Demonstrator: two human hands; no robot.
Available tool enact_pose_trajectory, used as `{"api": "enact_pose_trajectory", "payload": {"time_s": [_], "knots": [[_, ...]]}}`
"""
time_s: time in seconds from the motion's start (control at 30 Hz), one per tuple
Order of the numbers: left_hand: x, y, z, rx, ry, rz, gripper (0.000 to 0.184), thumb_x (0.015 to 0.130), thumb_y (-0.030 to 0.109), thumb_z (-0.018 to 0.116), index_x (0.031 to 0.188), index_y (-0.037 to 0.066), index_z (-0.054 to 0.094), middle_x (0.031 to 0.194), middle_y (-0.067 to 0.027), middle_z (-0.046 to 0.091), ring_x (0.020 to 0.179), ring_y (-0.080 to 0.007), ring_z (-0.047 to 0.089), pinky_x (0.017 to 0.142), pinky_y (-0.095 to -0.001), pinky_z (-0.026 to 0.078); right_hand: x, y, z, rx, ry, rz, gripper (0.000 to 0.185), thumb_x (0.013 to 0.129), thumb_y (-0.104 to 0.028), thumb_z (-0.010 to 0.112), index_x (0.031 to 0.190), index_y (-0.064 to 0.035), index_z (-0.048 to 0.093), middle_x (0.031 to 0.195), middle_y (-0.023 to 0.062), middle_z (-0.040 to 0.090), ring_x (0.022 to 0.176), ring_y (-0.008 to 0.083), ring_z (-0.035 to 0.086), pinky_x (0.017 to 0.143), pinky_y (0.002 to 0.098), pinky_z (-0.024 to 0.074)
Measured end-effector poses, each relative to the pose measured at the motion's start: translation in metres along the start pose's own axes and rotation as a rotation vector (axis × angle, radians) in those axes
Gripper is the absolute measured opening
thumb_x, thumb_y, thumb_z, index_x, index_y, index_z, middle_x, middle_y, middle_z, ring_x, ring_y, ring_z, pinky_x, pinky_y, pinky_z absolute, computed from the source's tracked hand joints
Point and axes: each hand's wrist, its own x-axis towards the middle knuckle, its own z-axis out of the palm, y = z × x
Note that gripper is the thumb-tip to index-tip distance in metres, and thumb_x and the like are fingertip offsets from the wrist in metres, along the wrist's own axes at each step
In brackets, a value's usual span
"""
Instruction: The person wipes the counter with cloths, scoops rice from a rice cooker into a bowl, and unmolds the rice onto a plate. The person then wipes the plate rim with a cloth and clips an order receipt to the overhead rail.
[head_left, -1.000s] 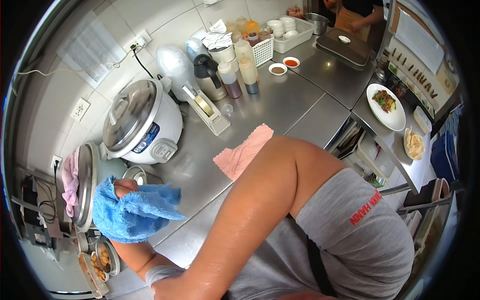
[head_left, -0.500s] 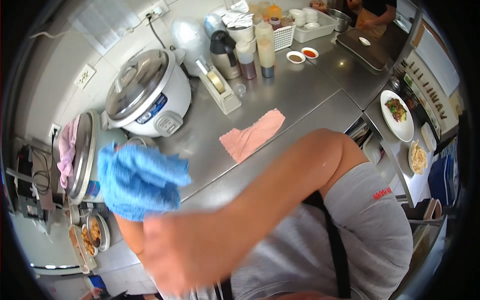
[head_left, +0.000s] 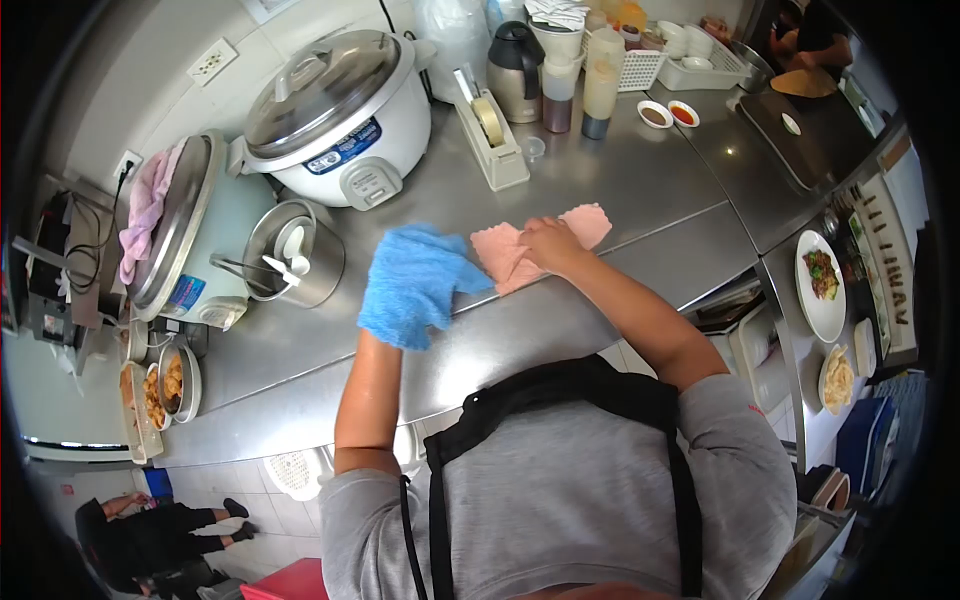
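A blue towel (head_left: 415,285) is draped over my left hand and hides its fingers, just above the front of the steel counter (head_left: 400,235). To its right, my right hand (head_left: 548,243) is on the pink cloth (head_left: 500,257), its fingers bent and gathering the middle of the cloth. The cloth lies on the counter close to the blue towel. Behind the hands stands a tape dispenser (head_left: 492,140). A metal pot (head_left: 312,260) with white-handled utensils is left of the towel.
A rice cooker (head_left: 340,120) and a second large cooker (head_left: 205,230) stand at the left. Squeeze bottles (head_left: 600,85), a thermos (head_left: 515,75) and sauce dishes (head_left: 655,115) are at the back. Plated food (head_left: 822,285) is at the right. Other people (head_left: 150,535) are at lower left and upper right.
My right hand has moved from near my left forearm onto the pink cloth. The blue towel on my left hand has shifted right. The view has turned, showing the utensil pot fully.
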Motion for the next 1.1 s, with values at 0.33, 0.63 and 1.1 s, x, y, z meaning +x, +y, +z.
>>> {"api": "enact_pose_trajectory", "payload": {"time_s": [0.33, 0.63, 1.1], "knots": [[-0.046, -0.057, 0.007, -0.223, -0.318, -0.341, 0.041, 0.067, 0.028, 0.061, 0.105, 0.013, 0.056, 0.102, -0.0150, 0.053, 0.098, -0.0277, 0.048, 0.083, -0.0319, 0.040, 0.019, 0.001, -0.124, 0.756, -0.013, 0.181, 0.020, 0.079, -0.018, 0.052, 0.090, -0.0016, 0.059, 0.077, 0.0046, 0.060, 0.069, 0.0101, 0.053, 0.064, 0.0246, 0.0429], [0.069, -0.013, 0.026, -0.925, 0.002, -0.250, 0.067, 0.073, 0.033, 0.063, 0.123, -0.002, 0.035, 0.115, -0.0141, 0.047, 0.102, -0.0231, 0.049, 0.092, -0.0287, 0.034, 0.026, -0.027, -0.177, 0.575, -0.052, -0.082, 0.026, 0.070, -0.024, 0.059, 0.084, -0.0023, 0.060, 0.076, 0.0101, 0.060, 0.069, 0.0164, 0.055, 0.063, 0.0285, 0.0428], [0.072, 0.069, 0.095, -0.183, 0.085, -0.105, 0.020, 0.076, 0.024, 0.049, 0.073, 0.004, 0.048, 0.061, -0.0097, 0.044, 0.055, -0.0234, 0.043, 0.048, -0.0355, 0.033, 0.062, 0.032, -0.111, 0.313, -0.150, 0.324, 0.033, 0.070, -0.029, 0.062, 0.090, -0.0042, 0.058, 0.082, 0.0086, 0.061, 0.068, 0.0192, 0.057, 0.061, 0.0301, 0.0446]]}}
